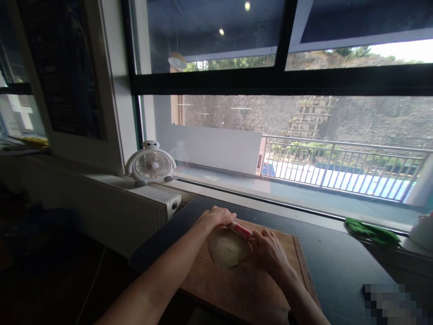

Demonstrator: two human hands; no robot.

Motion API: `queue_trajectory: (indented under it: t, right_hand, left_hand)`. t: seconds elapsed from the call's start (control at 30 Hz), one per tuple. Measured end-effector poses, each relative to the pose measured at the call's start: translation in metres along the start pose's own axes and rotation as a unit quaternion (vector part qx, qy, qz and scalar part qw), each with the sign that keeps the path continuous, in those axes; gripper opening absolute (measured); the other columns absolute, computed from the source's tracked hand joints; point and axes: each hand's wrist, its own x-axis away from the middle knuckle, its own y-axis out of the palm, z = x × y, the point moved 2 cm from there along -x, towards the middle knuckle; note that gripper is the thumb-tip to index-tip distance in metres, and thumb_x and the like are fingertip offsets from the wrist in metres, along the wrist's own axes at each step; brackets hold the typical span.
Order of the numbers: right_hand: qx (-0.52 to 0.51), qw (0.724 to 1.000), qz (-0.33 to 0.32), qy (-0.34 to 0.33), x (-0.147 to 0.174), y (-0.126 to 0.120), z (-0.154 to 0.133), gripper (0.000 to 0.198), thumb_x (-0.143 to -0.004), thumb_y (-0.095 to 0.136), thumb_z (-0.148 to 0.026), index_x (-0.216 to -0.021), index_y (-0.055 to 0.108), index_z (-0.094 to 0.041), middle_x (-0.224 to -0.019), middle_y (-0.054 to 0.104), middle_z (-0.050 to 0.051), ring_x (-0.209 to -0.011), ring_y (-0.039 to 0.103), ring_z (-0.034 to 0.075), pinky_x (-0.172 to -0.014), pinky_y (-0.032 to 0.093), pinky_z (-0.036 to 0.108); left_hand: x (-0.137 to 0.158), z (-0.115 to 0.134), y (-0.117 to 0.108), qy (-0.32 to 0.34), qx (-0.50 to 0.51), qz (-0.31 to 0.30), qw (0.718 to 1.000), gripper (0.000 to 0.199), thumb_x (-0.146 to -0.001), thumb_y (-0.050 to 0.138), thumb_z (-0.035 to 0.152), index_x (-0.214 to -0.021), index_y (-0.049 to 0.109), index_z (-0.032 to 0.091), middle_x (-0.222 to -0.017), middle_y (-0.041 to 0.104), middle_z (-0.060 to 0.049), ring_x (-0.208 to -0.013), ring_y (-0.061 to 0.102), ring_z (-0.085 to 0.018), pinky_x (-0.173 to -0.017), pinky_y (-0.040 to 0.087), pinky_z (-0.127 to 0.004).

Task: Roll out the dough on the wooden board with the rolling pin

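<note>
"Where does the view come from?"

"From my own head. It looks forward and down over my forearms (162, 271), which rise from the bottom edge to my left hand (219, 215) and right hand (269, 248)."

"How near are they?"

"Within arm's reach, yet they look small, below the middle and slightly right. I see the board (233, 291) and the table (341, 257) from above."

"And which way do you face?"

"Towards the window (209, 83), a little aslant, so the sill (270, 199) slopes down rightward. The fan (154, 164) stands farther off, leftward; the railing (358, 169) lies well beyond, outside."
</note>
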Motion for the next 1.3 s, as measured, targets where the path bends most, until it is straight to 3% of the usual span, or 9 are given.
queue_trajectory:
  t: [0.23,0.43,0.63,0.77,0.83,1.0,1.3]
  right_hand:
    - [-0.003,1.0,0.0,-0.002,0.008,-0.003,0.001,0.025,-0.093,0.036,-0.037,-0.095,0.058,-0.025,-0.087,0.057,0.003,-0.085,0.053,0.016,-0.074,0.036,0.026]
    - [0.004,1.0,0.006,-0.01,0.021,-0.007,0.004,0.022,-0.093,0.038,-0.035,-0.101,0.057,-0.027,-0.088,0.056,0.003,-0.086,0.052,0.016,-0.074,0.036,0.026]
    - [0.021,0.999,0.012,-0.027,0.031,-0.021,-0.003,0.024,-0.091,0.041,-0.025,-0.11,0.055,-0.027,-0.094,0.056,0.004,-0.088,0.05,0.019,-0.077,0.035,0.032]
    - [0.006,0.998,0.017,-0.054,0.055,-0.024,-0.007,0.028,-0.09,0.042,-0.023,-0.117,0.049,-0.028,-0.099,0.056,0.003,-0.09,0.049,0.021,-0.079,0.036,0.035]
    - [0.005,0.998,0.043,-0.047,0.065,-0.022,-0.01,0.031,-0.09,0.042,-0.025,-0.121,0.045,-0.027,-0.103,0.056,0.003,-0.092,0.048,0.021,-0.085,0.035,0.039]
    - [0.027,0.992,0.127,0.004,0.066,-0.01,-0.016,0.03,-0.091,0.039,-0.026,-0.119,0.046,-0.021,-0.107,0.055,0.006,-0.102,0.046,0.024,-0.097,0.027,0.047]
    - [-0.03,0.991,0.117,-0.061,0.041,-0.005,0.0,0.03,-0.091,0.043,-0.033,-0.119,0.046,-0.021,-0.109,0.054,0.005,-0.102,0.045,0.022,-0.093,0.033,0.038]
  left_hand:
    - [-0.005,0.008,0.004,-0.025,0.02,0.03,0.999,0.065,-0.087,0.025,0.062,-0.087,0.07,0.015,-0.094,0.069,-0.016,-0.095,0.061,-0.03,-0.086,0.038,-0.042]
    - [0.007,0.023,0.003,-0.002,0.036,0.063,0.997,0.063,-0.089,0.027,0.059,-0.079,0.069,0.013,-0.084,0.07,-0.015,-0.088,0.062,-0.026,-0.083,0.038,-0.038]
    - [0.077,0.012,0.006,0.076,0.04,0.131,0.988,0.049,-0.094,0.023,0.044,-0.096,0.066,0.022,-0.097,0.068,-0.008,-0.094,0.059,-0.023,-0.089,0.035,-0.038]
    - [0.13,-0.005,0.019,0.155,0.038,0.222,0.962,0.036,-0.093,0.035,0.04,-0.12,0.053,0.024,-0.106,0.062,-0.006,-0.1,0.054,-0.021,-0.094,0.033,-0.037]
    - [0.142,-0.008,0.026,0.166,0.034,0.231,0.958,0.038,-0.092,0.038,0.04,-0.126,0.048,0.025,-0.107,0.06,-0.006,-0.1,0.053,-0.022,-0.093,0.033,-0.038]
    - [0.141,-0.005,0.032,0.14,0.039,0.226,0.963,0.039,-0.093,0.035,0.045,-0.124,0.049,0.027,-0.108,0.056,-0.005,-0.101,0.05,-0.023,-0.091,0.034,-0.039]
    - [0.136,0.003,0.037,0.081,0.056,0.255,0.962,0.036,-0.092,0.037,0.045,-0.12,0.052,0.028,-0.109,0.056,-0.005,-0.103,0.048,-0.024,-0.091,0.032,-0.043]
